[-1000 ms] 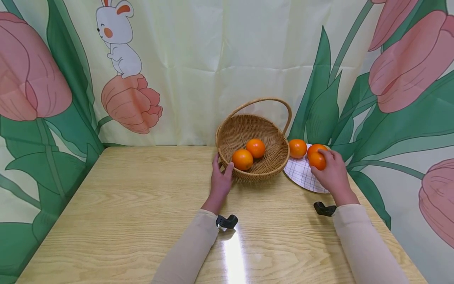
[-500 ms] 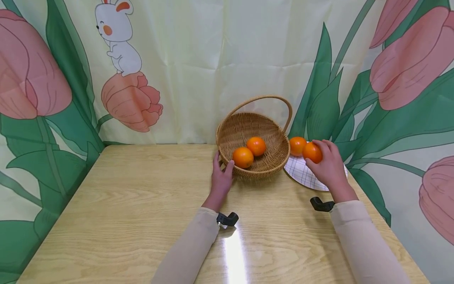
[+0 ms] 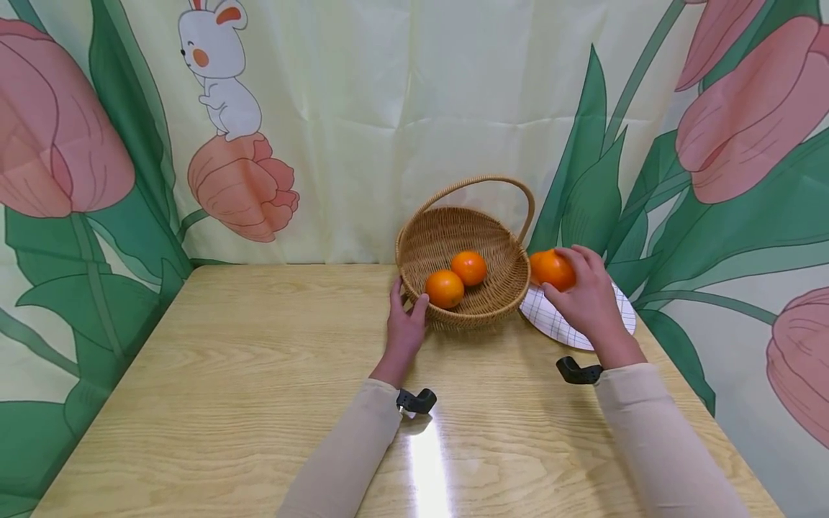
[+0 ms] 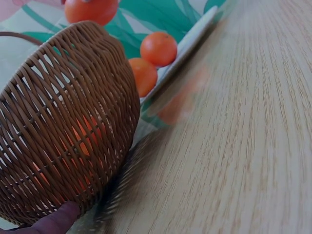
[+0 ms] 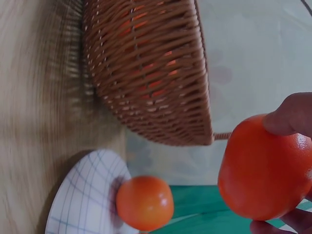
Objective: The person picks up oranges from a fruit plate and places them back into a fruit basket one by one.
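Pale wood-grain worktop [image 3: 259, 374], tulip-print curtain [image 3: 350, 108] behind. Right hand [image 3: 591, 296] pinches one round, glossy orange fruit [image 3: 555, 271], raised clear of the white checked plate [image 3: 563, 327], just right of the brown wicker basket [image 3: 430, 234]; left hand [image 3: 405, 332] grips the basket's far-left rim.

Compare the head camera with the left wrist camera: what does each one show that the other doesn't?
Only head: the rabbit printed on the curtain, the left sleeve, the right sleeve, and a clear look into the basket.

Only left wrist: two separate oranges at the plate; head shows just part of one.

Both: basket, left hand, raised orange, plate, tabletop.
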Demonstrator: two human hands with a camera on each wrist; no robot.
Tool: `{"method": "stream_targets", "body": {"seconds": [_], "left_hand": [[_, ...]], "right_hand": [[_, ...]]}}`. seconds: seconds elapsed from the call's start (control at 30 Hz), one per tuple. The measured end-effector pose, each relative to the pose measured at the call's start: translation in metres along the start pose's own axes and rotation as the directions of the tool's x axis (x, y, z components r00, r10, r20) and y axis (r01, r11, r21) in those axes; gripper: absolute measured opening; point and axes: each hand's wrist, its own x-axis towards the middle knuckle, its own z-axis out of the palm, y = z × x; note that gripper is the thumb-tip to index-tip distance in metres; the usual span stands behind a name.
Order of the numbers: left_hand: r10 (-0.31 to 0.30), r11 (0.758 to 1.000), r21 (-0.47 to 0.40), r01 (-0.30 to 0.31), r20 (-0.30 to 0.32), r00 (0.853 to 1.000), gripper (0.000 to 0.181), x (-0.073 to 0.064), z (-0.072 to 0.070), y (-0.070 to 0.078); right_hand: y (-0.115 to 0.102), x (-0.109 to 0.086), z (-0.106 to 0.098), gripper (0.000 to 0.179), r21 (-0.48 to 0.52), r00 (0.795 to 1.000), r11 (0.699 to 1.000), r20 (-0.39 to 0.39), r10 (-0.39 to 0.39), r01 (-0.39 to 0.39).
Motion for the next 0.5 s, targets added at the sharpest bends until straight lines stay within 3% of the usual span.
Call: {"method": "stream_targets", "body": {"seconds": [0.27,0.5], "left_hand": [[-0.002,1.000,-0.002,0.002,0.001,1.000,0.068,-0.002,-0.001,0.002],[-0.011,1.000,0.006,0.011,0.000,1.000,0.067,-0.003,-0.001,0.001]], "right_hand": [[-0.012,0.000,0.004,0.059,0.011,0.999,0.999,0.019,-0.030,0.030],[-0.020,0.001,0.009,0.055,0.027,0.994,0.993,-0.008,-0.111,0.112]]}}
